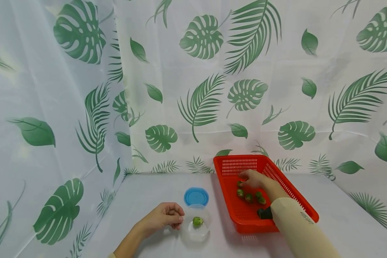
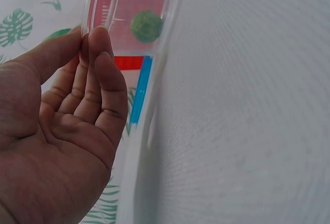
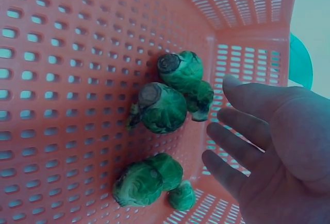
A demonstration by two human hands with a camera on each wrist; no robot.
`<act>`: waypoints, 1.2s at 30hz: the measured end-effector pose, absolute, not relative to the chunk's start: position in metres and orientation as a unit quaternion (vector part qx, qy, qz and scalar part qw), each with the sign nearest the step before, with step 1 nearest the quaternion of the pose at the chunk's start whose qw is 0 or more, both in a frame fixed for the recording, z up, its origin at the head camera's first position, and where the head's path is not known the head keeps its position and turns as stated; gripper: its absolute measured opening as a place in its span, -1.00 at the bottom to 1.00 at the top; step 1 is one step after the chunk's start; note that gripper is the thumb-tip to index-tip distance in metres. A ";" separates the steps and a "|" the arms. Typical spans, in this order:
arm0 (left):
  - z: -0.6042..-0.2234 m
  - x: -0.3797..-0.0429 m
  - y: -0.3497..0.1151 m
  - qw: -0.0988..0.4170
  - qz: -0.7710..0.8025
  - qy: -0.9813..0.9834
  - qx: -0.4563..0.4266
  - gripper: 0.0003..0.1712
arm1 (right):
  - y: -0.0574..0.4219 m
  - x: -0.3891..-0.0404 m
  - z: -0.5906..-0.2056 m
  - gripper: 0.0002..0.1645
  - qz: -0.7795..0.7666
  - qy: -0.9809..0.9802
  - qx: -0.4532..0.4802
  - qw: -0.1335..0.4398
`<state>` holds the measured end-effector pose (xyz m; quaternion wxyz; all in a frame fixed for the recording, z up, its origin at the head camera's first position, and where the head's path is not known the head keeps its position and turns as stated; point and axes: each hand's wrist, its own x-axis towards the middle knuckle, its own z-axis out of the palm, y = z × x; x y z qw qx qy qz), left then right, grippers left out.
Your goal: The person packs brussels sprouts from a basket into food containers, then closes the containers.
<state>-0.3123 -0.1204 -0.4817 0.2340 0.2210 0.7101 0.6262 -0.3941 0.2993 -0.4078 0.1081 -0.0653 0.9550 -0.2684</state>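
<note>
My left hand is at the left side of a clear round container, its thumb and fingertips pinching the rim in the left wrist view. One Brussels sprout lies inside the container. My right hand reaches into a red perforated basket, fingers spread and nothing held. Several Brussels sprouts lie on the basket floor just in front of those fingers. In the head view the right hand partly hides one sprout.
A blue round lid lies on the white table behind the container. The basket's raised walls surround the right hand. A leaf-patterned curtain hangs at the back and left. A dark band shows at the right wrist.
</note>
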 end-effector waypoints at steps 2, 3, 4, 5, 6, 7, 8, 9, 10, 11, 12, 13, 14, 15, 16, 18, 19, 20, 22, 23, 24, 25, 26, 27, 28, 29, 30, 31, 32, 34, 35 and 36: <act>-0.481 -0.312 -0.120 0.233 0.626 0.711 0.220 -0.69 | 0.300 -0.394 -0.408 -0.31 -0.263 0.956 -0.067 0.113; -0.481 -0.312 -0.120 0.233 0.626 0.711 0.220 -0.68 | 0.300 -0.394 -0.408 -0.30 -0.262 0.956 -0.063 0.116; -0.481 -0.311 -0.120 0.233 0.626 0.711 0.220 -0.67 | 0.300 -0.393 -0.408 -0.28 -0.262 0.956 -0.057 0.120; -0.481 -0.311 -0.120 0.233 0.626 0.711 0.219 -0.66 | 0.300 -0.393 -0.409 -0.27 -0.262 0.956 -0.052 0.124; -0.481 -0.311 -0.120 0.233 0.626 0.711 0.219 -0.66 | 0.300 -0.393 -0.409 -0.25 -0.263 0.955 -0.047 0.130; -0.481 -0.311 -0.120 0.233 0.626 0.712 0.219 -0.65 | 0.301 -0.392 -0.409 -0.22 -0.266 0.954 -0.042 0.135; -0.481 -0.311 -0.120 0.233 0.625 0.712 0.219 -0.65 | 0.301 -0.392 -0.409 -0.22 -0.266 0.953 -0.038 0.138; -0.481 -0.311 -0.120 0.233 0.625 0.712 0.219 -0.65 | 0.301 -0.392 -0.408 -0.21 -0.268 0.953 -0.034 0.140; -0.480 -0.311 -0.120 0.233 0.625 0.712 0.219 -0.65 | 0.301 -0.393 -0.409 -0.21 -0.268 0.952 -0.034 0.142; -0.480 -0.311 -0.120 0.233 0.625 0.712 0.219 -0.65 | 0.301 -0.393 -0.409 -0.22 -0.265 0.953 -0.036 0.143; -0.480 -0.311 -0.120 0.234 0.625 0.712 0.219 -0.65 | 0.301 -0.393 -0.409 -0.23 -0.263 0.953 -0.040 0.144; -0.480 -0.311 -0.120 0.234 0.625 0.712 0.218 -0.65 | 0.302 -0.393 -0.409 -0.24 -0.260 0.953 -0.047 0.145; -0.480 -0.311 -0.120 0.234 0.626 0.711 0.218 -0.65 | 0.301 -0.394 -0.409 -0.26 -0.256 0.954 -0.051 0.146; -0.480 -0.312 -0.120 0.235 0.626 0.711 0.218 -0.65 | 0.301 -0.394 -0.409 -0.26 -0.256 0.954 -0.053 0.148; -0.480 -0.312 -0.120 0.236 0.626 0.710 0.218 -0.65 | 0.301 -0.394 -0.409 -0.27 -0.257 0.953 -0.055 0.150; -0.481 -0.312 -0.120 0.236 0.627 0.710 0.219 -0.64 | 0.301 -0.394 -0.409 -0.29 -0.256 0.953 -0.061 0.151; -0.481 -0.312 -0.120 0.237 0.627 0.709 0.219 -0.65 | 0.302 -0.394 -0.409 -0.28 -0.257 0.953 -0.057 0.152; -0.481 -0.312 -0.120 0.237 0.627 0.709 0.220 -0.65 | 0.302 -0.393 -0.409 -0.28 -0.256 0.953 -0.054 0.151; -0.481 -0.313 -0.120 0.238 0.628 0.708 0.220 -0.65 | 0.302 -0.392 -0.409 -0.26 -0.257 0.954 -0.045 0.147; -0.481 -0.313 -0.120 0.238 0.628 0.707 0.220 -0.65 | 0.302 -0.392 -0.409 -0.26 -0.257 0.955 -0.041 0.145; -0.481 -0.313 -0.120 0.238 0.628 0.707 0.221 -0.65 | 0.302 -0.392 -0.409 -0.26 -0.258 0.955 -0.039 0.142; -0.481 -0.313 -0.120 0.239 0.628 0.707 0.221 -0.66 | 0.302 -0.391 -0.409 -0.26 -0.258 0.955 -0.035 0.140; -0.481 -0.313 -0.120 0.239 0.628 0.707 0.221 -0.66 | 0.302 -0.391 -0.409 -0.28 -0.256 0.956 -0.039 0.136; -0.481 -0.313 -0.120 0.239 0.628 0.707 0.220 -0.66 | 0.302 -0.391 -0.408 -0.30 -0.255 0.957 -0.042 0.133; -0.480 -0.313 -0.120 0.239 0.629 0.707 0.220 -0.67 | 0.301 -0.392 -0.408 -0.32 -0.253 0.958 -0.046 0.129; -0.480 -0.312 -0.120 0.239 0.628 0.707 0.220 -0.67 | 0.301 -0.392 -0.408 -0.34 -0.253 0.958 -0.048 0.127; -0.480 -0.312 -0.120 0.239 0.628 0.707 0.220 -0.68 | 0.301 -0.392 -0.408 -0.35 -0.250 0.959 -0.050 0.125; -0.480 -0.312 -0.120 0.238 0.628 0.707 0.220 -0.68 | 0.301 -0.392 -0.408 -0.37 -0.249 0.959 -0.052 0.123; -0.480 -0.312 -0.120 0.238 0.628 0.708 0.220 -0.68 | 0.300 -0.392 -0.408 -0.37 -0.248 0.959 -0.055 0.122; -0.480 -0.312 -0.120 0.239 0.628 0.708 0.220 -0.68 | 0.300 -0.393 -0.408 -0.40 -0.247 0.960 -0.057 0.116; -0.480 -0.312 -0.120 0.239 0.627 0.708 0.220 -0.68 | 0.300 -0.393 -0.408 -0.40 -0.245 0.961 -0.060 0.113; -0.480 -0.312 -0.120 0.239 0.628 0.708 0.220 -0.68 | 0.300 -0.393 -0.408 -0.42 -0.244 0.961 -0.065 0.109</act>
